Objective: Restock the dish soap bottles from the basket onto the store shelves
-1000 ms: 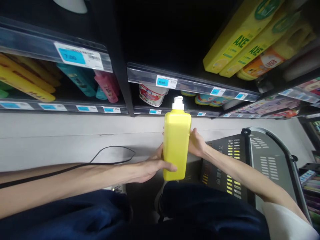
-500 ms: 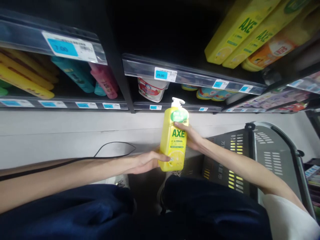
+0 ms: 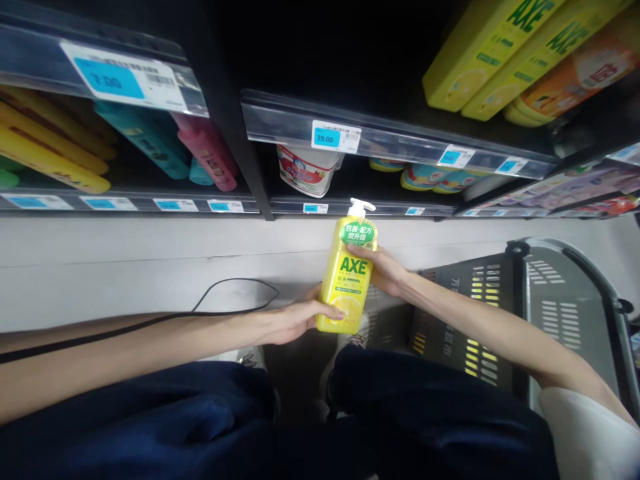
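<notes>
A yellow pump bottle of dish soap (image 3: 346,280), marked AXE, is held between both hands in front of the shelves. Its white pump top (image 3: 361,207) points up, and the label with a green sticker faces me. My left hand (image 3: 300,317) grips the lower left side, thumb across the front near the base. Around the upper right edge closes my right hand (image 3: 383,268), its thumb on the label just below the sticker. The fingers behind the bottle are hidden.
A grey shopping basket (image 3: 555,333) stands on the floor to my right. More yellow AXE bottles (image 3: 475,60) sit on the upper right shelf, beside an orange bottle (image 3: 575,83). Pink bottles (image 3: 207,153) lean at left. A black cable (image 3: 165,322) runs along my left arm.
The bottle has tilted slightly, its base shifting left, and the glare on its green sticker is gone. Both hands keep their hold. The view has shifted a little.
</notes>
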### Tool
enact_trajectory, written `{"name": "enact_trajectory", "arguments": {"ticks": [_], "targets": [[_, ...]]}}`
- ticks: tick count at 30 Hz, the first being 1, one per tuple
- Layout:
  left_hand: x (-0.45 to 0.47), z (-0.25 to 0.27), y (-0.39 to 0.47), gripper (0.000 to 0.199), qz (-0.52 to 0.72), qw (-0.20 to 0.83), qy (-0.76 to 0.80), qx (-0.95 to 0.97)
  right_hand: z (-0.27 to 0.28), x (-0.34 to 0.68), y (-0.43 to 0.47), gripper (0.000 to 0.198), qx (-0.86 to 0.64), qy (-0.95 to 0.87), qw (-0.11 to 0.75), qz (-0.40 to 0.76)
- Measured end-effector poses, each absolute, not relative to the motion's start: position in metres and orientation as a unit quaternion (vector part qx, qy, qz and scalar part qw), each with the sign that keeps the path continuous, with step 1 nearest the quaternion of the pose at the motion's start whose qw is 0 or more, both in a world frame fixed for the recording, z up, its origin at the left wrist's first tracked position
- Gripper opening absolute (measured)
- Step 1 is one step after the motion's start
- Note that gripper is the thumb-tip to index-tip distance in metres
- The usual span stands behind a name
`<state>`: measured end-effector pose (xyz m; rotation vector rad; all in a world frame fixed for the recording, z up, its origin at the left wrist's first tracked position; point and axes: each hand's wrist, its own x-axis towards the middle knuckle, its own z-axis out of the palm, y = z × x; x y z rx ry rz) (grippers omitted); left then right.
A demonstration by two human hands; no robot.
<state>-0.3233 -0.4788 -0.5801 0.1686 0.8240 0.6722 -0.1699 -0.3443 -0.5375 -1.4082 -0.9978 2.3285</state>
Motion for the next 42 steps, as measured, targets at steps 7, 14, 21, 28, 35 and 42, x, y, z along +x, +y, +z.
{"name": "enact_trajectory", "arguments": {"ticks": [7, 14, 21, 28, 35, 42], "targets": [[-0.325, -0.577, -0.48, 0.066, 0.317, 0.861, 0.392, 0.065, -0.54, -0.171, -0.344, 0.039, -0.483, -0.341, 0.114, 0.799], [-0.325, -0.577, -0.48, 0.064, 0.316, 0.861, 0.392, 0.071, -0.542, -0.17, -0.344, 0.039, -0.48, -0.339, 0.107, 0.802], [-0.325, -0.578, -0.479, 0.07, 0.317, 0.861, 0.391, 0.07, -0.542, -0.171, -0.343, 0.039, -0.479, -0.334, 0.108, 0.804], [-0.325, -0.584, -0.485, 0.077, 0.308, 0.864, 0.391, 0.08, -0.539, -0.17, -0.346, 0.047, -0.485, -0.354, 0.091, 0.794], [-0.323, -0.587, -0.487, 0.068, 0.315, 0.859, 0.383, 0.13, -0.531, -0.175, -0.349, 0.066, -0.462, -0.372, 0.12, 0.796], [-0.32, -0.584, -0.485, 0.081, 0.328, 0.849, 0.393, 0.133, -0.527, -0.18, -0.354, 0.077, -0.475, -0.381, 0.156, 0.778]]}}
